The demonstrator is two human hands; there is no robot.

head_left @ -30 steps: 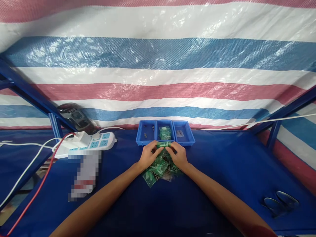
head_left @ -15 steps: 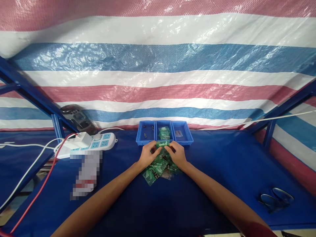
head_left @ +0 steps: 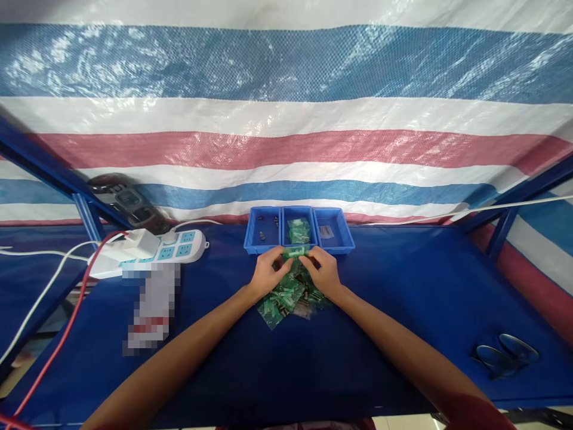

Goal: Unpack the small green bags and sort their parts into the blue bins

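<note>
My left hand (head_left: 270, 273) and my right hand (head_left: 323, 273) face each other at the middle of the table. Between them they pinch a small green plastic bag (head_left: 295, 252), one side in each hand, just in front of the middle blue bin (head_left: 298, 211). White markings or pieces show through its green film. Beneath my hands lies a pile of similar green bags (head_left: 286, 294) with small parts inside, and a clear bag (head_left: 303, 309) at its near edge. More green bags (head_left: 299, 230) sit in the middle bin.
The left blue bin (head_left: 250, 230) holds several small dark metal parts; the right bin (head_left: 347, 230) holds small clear bags. A white power strip (head_left: 192, 243) with cables stands left. Eyeglasses (head_left: 505, 355) lie on the blue table (head_left: 403, 286) at right. Striped sheeting hangs behind.
The view has tilted down slightly, so the sheeting and bins sit higher in the picture. Both hands keep their pinch on the green bag, with little other movement.
</note>
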